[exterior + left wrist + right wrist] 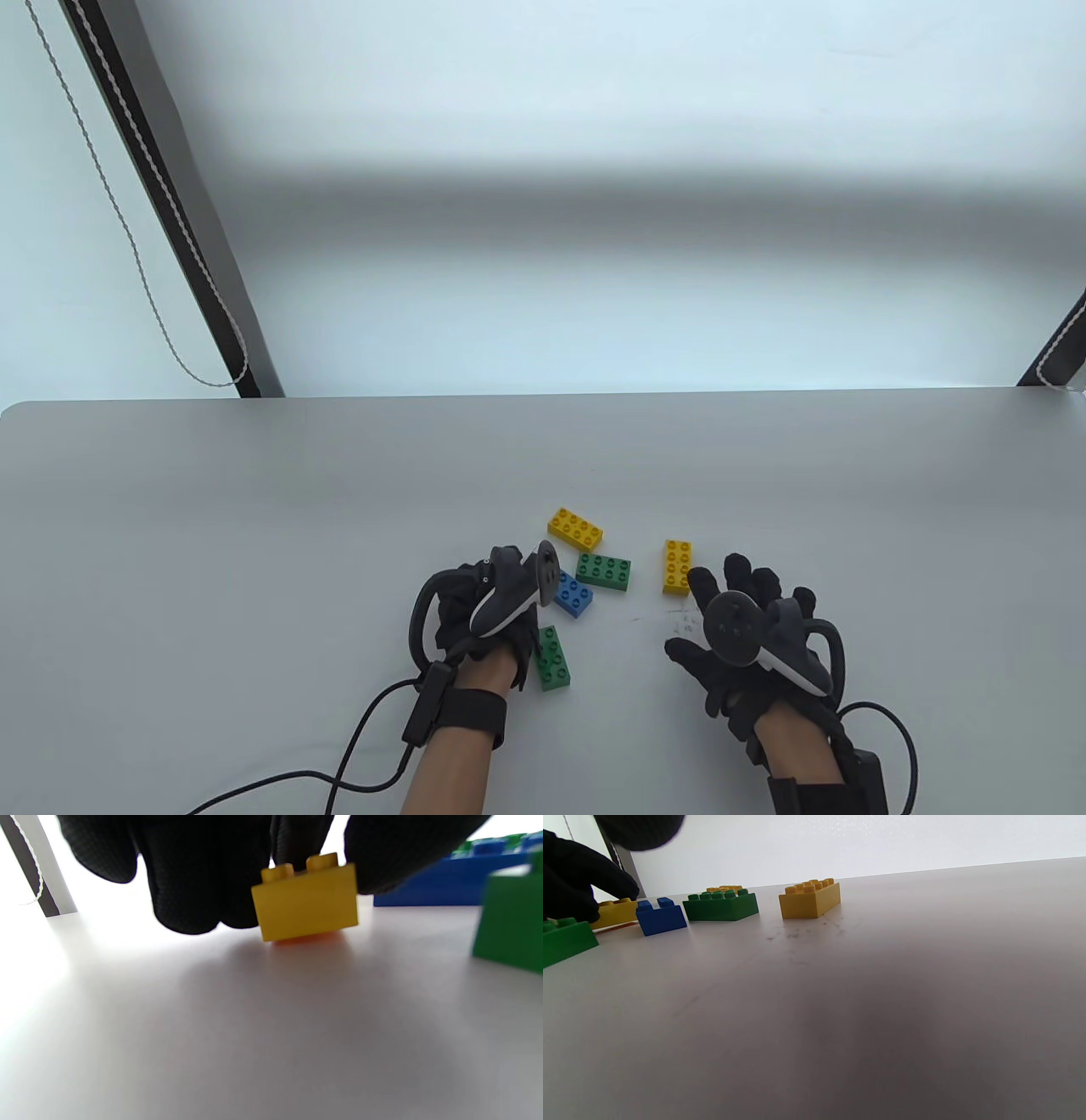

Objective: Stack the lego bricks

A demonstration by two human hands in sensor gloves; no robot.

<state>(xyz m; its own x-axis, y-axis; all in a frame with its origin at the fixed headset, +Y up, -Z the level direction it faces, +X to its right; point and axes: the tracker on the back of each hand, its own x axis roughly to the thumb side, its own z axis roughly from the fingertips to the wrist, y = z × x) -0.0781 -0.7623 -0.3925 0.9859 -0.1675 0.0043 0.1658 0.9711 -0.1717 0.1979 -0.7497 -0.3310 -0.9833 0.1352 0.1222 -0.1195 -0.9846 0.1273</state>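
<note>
My left hand point(475, 611) is at the left of the brick group, its fingers point(191, 891) gripping a small yellow brick point(305, 902), slightly tilted at the table surface. In the table view the hand and tracker hide that brick; it also shows in the right wrist view point(616, 912). My right hand point(704, 611) is open and empty, fingers spread, just right of a yellow brick point(677, 566). Loose on the table lie a yellow 2x4 brick point(576, 527), a green 2x4 brick point(603, 571), a blue 2x2 brick point(574, 594) and another green brick point(552, 658).
The grey table point(254, 526) stretches wide on both sides and behind the bricks. Its far edge point(543, 397) meets a pale wall. Glove cables point(356, 755) trail off the near edge. A dark post with a beaded cord point(195, 280) stands at the back left.
</note>
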